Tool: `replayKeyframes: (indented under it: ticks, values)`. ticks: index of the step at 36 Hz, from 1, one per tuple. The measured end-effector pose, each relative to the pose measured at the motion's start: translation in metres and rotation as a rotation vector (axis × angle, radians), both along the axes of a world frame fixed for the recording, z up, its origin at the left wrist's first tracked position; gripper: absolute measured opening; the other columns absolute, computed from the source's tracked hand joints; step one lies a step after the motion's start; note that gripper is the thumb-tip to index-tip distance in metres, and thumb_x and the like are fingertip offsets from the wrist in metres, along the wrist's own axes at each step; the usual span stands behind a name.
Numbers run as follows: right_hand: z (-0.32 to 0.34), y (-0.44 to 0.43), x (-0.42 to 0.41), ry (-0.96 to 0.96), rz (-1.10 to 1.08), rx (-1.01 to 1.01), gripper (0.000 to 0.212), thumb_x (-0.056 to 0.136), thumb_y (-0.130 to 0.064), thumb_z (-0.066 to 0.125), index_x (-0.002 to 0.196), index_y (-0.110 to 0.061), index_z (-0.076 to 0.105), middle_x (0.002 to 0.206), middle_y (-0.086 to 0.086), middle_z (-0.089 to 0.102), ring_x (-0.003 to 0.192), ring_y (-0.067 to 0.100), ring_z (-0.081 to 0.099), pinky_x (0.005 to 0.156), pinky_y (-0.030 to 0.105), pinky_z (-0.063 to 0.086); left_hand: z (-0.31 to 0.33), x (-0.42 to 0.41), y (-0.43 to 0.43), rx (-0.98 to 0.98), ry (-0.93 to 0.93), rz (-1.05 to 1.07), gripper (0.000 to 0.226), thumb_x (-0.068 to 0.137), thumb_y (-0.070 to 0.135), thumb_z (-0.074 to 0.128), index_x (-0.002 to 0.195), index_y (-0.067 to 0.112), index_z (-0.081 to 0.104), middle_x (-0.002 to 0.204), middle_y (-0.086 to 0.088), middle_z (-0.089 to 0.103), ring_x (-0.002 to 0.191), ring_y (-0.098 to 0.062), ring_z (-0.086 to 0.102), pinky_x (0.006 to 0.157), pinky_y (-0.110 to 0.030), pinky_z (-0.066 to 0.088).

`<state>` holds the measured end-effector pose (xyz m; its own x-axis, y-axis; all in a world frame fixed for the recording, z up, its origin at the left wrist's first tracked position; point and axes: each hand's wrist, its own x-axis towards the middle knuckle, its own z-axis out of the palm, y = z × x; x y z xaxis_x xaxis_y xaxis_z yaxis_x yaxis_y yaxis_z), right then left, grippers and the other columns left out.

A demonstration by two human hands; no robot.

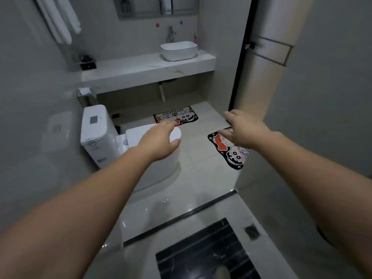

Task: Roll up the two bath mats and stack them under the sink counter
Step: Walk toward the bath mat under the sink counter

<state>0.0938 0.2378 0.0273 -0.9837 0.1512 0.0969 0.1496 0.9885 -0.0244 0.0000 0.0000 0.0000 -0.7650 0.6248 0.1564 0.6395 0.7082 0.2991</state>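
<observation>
Two black-edged cartoon bath mats lie flat on the pale tiled floor. The far mat (181, 116) sits just in front of the sink counter (149, 72). The near mat (231, 153) lies to the right, by the doorway wall, partly hidden by my right hand. My left hand (161, 139) is stretched forward above the toilet lid, fingers apart, holding nothing. My right hand (241, 127) reaches out over the near mat, fingers spread and empty. Both hands are in the air, well above the floor.
A white toilet (112, 135) stands at the left, its lid closed. A white basin (178, 50) and tap sit on the counter, with a drain pipe (162, 91) in the open space below. A black threshold strip (181, 216) crosses the floor near me. Towels (60, 19) hang upper left.
</observation>
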Motion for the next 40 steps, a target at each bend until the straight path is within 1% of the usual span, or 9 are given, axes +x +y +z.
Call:
replayKeyframes:
  ticks: [2, 8, 13, 16, 23, 30, 33, 36, 40]
  values:
    - [0.0, 0.018, -0.01, -0.004, -0.007, -0.019, 0.059, 0.091, -0.053, 0.046, 0.135, -0.014, 0.04, 0.133, 0.011, 0.049, 0.117, 0.031, 0.051, 0.092, 0.04, 0.046, 0.001, -0.012, 0.016, 0.01, -0.001, 0.024, 0.057, 0.09, 0.038, 0.055, 0.141, 0.022, 0.036, 0.148, 0.0, 0.039, 0.131, -0.022, 0.04, 0.105, -0.037, 0.035]
    - [-0.001, 0.068, -0.039, -0.007, -0.007, -0.073, 0.062, 0.092, -0.05, 0.047, 0.141, -0.015, 0.035, 0.141, 0.013, 0.043, 0.125, 0.032, 0.046, 0.099, 0.043, 0.044, -0.001, -0.039, 0.056, 0.04, -0.022, 0.13, 0.056, 0.089, 0.039, 0.055, 0.141, 0.03, 0.035, 0.146, 0.002, 0.041, 0.13, -0.021, 0.041, 0.103, -0.04, 0.038]
    - [-0.011, 0.105, -0.065, -0.026, -0.014, -0.162, 0.063, 0.091, -0.049, 0.049, 0.142, -0.015, 0.035, 0.143, 0.013, 0.041, 0.126, 0.032, 0.045, 0.101, 0.045, 0.043, -0.009, -0.055, 0.083, 0.063, -0.065, 0.205, 0.056, 0.089, 0.039, 0.055, 0.14, 0.024, 0.036, 0.145, 0.0, 0.043, 0.128, -0.023, 0.042, 0.102, -0.041, 0.039]
    - [-0.015, 0.115, -0.079, -0.015, 0.0, -0.209, 0.062, 0.092, -0.047, 0.05, 0.143, -0.015, 0.034, 0.145, 0.012, 0.04, 0.128, 0.031, 0.044, 0.102, 0.044, 0.041, -0.013, -0.064, 0.092, 0.077, -0.08, 0.203, 0.056, 0.089, 0.037, 0.054, 0.14, 0.021, 0.037, 0.145, 0.0, 0.043, 0.13, -0.022, 0.041, 0.104, -0.039, 0.037]
    - [-0.033, 0.131, -0.111, 0.026, -0.001, -0.325, 0.063, 0.092, -0.046, 0.051, 0.144, -0.016, 0.034, 0.149, 0.007, 0.037, 0.135, 0.025, 0.037, 0.11, 0.04, 0.033, -0.024, -0.095, 0.107, 0.167, -0.116, 0.222, 0.053, 0.091, 0.037, 0.054, 0.139, 0.023, 0.038, 0.144, 0.001, 0.043, 0.128, -0.019, 0.041, 0.102, -0.036, 0.038]
    - [-0.05, 0.134, -0.16, 0.032, -0.064, -0.391, 0.063, 0.092, -0.047, 0.051, 0.145, -0.017, 0.034, 0.15, 0.006, 0.038, 0.136, 0.023, 0.036, 0.11, 0.038, 0.031, -0.044, -0.145, 0.13, 0.221, -0.168, 0.19, 0.053, 0.091, 0.034, 0.055, 0.139, 0.02, 0.039, 0.144, 0.0, 0.042, 0.131, -0.018, 0.039, 0.105, -0.033, 0.033]
    - [-0.053, 0.135, -0.186, 0.028, -0.078, -0.39, 0.063, 0.093, -0.046, 0.05, 0.146, -0.016, 0.033, 0.151, 0.005, 0.036, 0.138, 0.022, 0.034, 0.111, 0.037, 0.03, -0.051, -0.174, 0.14, 0.214, -0.191, 0.158, 0.053, 0.091, 0.035, 0.055, 0.14, 0.021, 0.038, 0.145, 0.001, 0.042, 0.131, -0.018, 0.038, 0.105, -0.032, 0.032]
    - [-0.055, 0.136, -0.212, 0.0, -0.073, -0.346, 0.064, 0.093, -0.046, 0.05, 0.146, -0.014, 0.033, 0.151, 0.006, 0.035, 0.137, 0.023, 0.034, 0.111, 0.036, 0.03, -0.056, -0.207, 0.146, 0.184, -0.196, 0.13, 0.054, 0.092, 0.036, 0.054, 0.141, 0.021, 0.037, 0.147, 0.002, 0.039, 0.133, -0.017, 0.037, 0.106, -0.031, 0.031]
    - [-0.058, 0.139, -0.243, -0.025, -0.09, -0.314, 0.063, 0.093, -0.046, 0.05, 0.145, -0.013, 0.034, 0.149, 0.006, 0.037, 0.134, 0.025, 0.038, 0.108, 0.038, 0.034, -0.063, -0.249, 0.153, 0.142, -0.239, 0.11, 0.055, 0.092, 0.038, 0.053, 0.142, 0.025, 0.035, 0.148, 0.004, 0.037, 0.134, -0.016, 0.035, 0.106, -0.033, 0.031]
